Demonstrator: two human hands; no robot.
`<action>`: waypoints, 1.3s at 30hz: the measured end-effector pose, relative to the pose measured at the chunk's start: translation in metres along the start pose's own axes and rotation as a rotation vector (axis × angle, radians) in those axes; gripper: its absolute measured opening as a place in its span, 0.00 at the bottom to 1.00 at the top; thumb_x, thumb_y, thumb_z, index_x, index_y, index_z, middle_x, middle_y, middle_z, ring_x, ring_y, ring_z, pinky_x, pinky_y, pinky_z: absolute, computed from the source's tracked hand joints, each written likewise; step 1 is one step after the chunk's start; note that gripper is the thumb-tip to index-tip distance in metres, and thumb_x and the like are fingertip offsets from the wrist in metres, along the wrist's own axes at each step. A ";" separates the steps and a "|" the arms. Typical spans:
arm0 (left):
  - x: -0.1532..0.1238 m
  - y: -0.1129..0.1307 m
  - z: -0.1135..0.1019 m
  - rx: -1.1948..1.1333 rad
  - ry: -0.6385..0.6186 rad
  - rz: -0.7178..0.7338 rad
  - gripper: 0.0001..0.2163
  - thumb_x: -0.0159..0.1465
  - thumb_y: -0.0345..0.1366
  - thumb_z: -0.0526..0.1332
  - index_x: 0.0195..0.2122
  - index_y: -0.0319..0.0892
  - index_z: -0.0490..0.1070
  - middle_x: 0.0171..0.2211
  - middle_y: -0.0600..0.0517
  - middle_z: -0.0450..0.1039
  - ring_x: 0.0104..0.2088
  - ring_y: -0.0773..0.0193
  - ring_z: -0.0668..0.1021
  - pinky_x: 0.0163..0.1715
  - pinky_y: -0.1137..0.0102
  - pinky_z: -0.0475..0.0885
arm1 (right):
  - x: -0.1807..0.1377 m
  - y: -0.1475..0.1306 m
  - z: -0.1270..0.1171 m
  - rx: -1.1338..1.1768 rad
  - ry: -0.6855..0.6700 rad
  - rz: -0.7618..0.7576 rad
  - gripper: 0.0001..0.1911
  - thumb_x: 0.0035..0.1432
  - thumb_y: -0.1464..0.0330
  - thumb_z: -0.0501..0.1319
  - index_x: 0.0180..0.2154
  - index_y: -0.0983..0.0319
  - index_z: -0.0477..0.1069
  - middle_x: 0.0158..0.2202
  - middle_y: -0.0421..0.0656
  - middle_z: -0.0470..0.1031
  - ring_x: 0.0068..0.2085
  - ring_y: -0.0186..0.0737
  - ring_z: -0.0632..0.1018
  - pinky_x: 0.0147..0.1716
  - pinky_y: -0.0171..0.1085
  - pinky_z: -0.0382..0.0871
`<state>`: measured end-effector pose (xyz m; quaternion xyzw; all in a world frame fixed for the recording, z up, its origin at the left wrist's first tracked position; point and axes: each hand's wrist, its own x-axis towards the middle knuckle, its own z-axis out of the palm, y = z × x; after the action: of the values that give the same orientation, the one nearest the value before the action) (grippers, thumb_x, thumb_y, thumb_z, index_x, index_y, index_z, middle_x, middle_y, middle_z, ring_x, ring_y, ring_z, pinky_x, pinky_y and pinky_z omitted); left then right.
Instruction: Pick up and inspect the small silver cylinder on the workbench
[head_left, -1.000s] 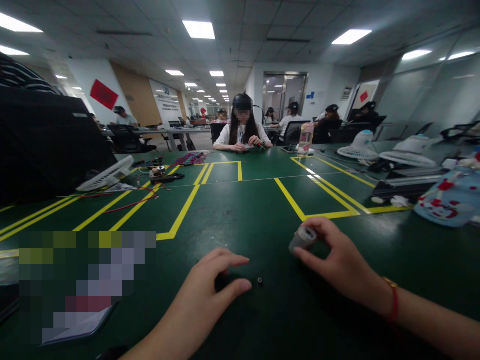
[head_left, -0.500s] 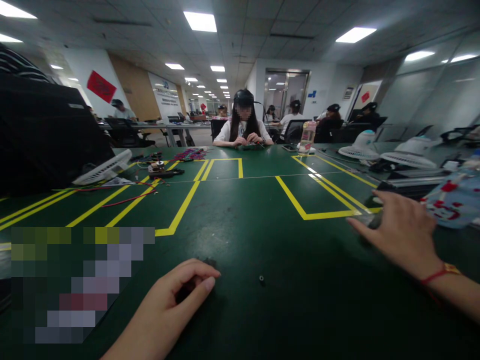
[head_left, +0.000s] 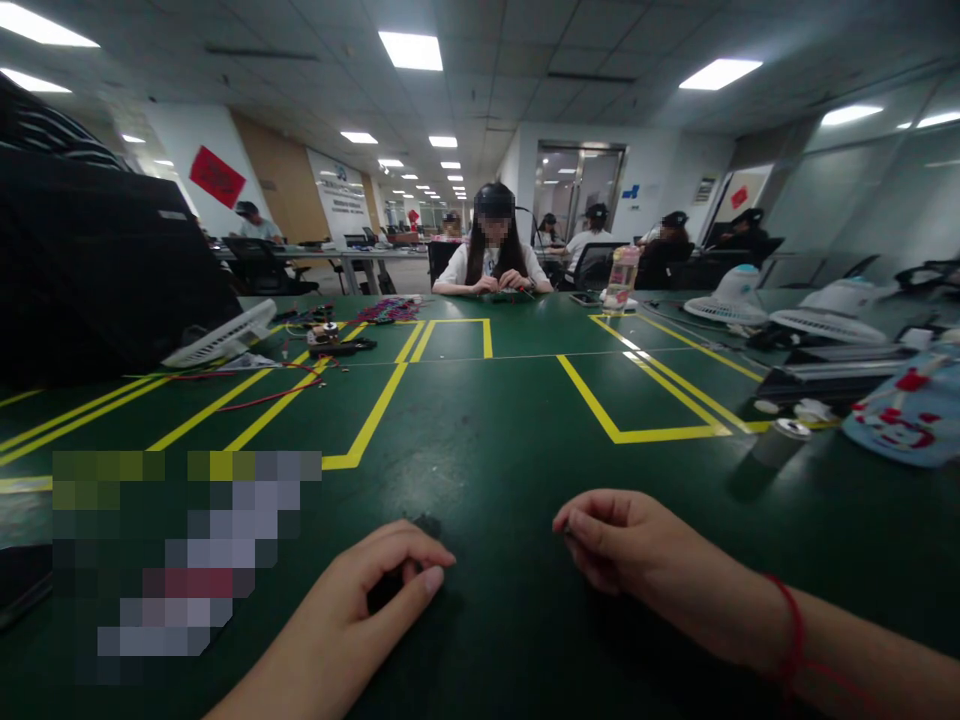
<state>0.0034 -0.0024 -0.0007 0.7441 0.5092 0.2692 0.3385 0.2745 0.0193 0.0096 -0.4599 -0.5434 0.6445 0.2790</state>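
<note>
My left hand [head_left: 367, 600] rests on the green table [head_left: 487, 450] near its front edge, fingers curled round a small black part [head_left: 386, 585] that shows between thumb and fingers. My right hand [head_left: 626, 550] lies just to the right of it, with a red string on the wrist. Its fingertips are pinched together, and what they hold is hidden. A short grey cylinder [head_left: 778, 440] stands by itself on the table farther right, apart from both hands.
Yellow tape lines [head_left: 375, 415] mark boxes on the table. White fan parts [head_left: 217, 345], red wires [head_left: 255, 385] and a black bag [head_left: 97, 270] lie left. More fans [head_left: 829, 310] and a blue patterned item [head_left: 904, 415] sit right. A person [head_left: 495, 260] works opposite, near a bottle [head_left: 621, 280].
My right hand carried the grey cylinder to the right, left it standing there and came back near the left hand. The tiny black piece on the table no longer shows. My left hand curled shut.
</note>
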 end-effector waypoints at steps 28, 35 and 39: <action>0.000 0.004 0.001 -0.001 -0.028 0.003 0.09 0.66 0.37 0.55 0.37 0.47 0.75 0.35 0.53 0.74 0.35 0.60 0.77 0.36 0.69 0.71 | -0.070 -0.015 -0.269 -1.408 0.996 0.314 0.25 0.61 0.55 0.52 0.47 0.67 0.75 0.43 0.56 0.76 0.37 0.41 0.74 0.36 0.40 0.59; -0.002 0.004 0.000 0.002 -0.041 -0.006 0.09 0.66 0.37 0.55 0.37 0.47 0.75 0.36 0.53 0.73 0.35 0.60 0.77 0.36 0.68 0.71 | -0.067 -0.013 -0.265 -1.394 0.967 0.259 0.29 0.59 0.52 0.52 0.47 0.69 0.75 0.45 0.58 0.75 0.39 0.41 0.74 0.36 0.40 0.57; -0.001 0.005 0.000 0.008 -0.043 -0.001 0.09 0.66 0.37 0.55 0.37 0.47 0.75 0.36 0.53 0.74 0.36 0.59 0.77 0.37 0.68 0.71 | -0.066 -0.013 -0.260 -1.373 0.995 0.259 0.25 0.58 0.53 0.54 0.45 0.65 0.77 0.42 0.54 0.76 0.37 0.42 0.73 0.36 0.40 0.59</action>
<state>0.0059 -0.0047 0.0026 0.7505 0.5034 0.2512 0.3466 0.5336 0.0816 0.0445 -0.8145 -0.5709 -0.0773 0.0689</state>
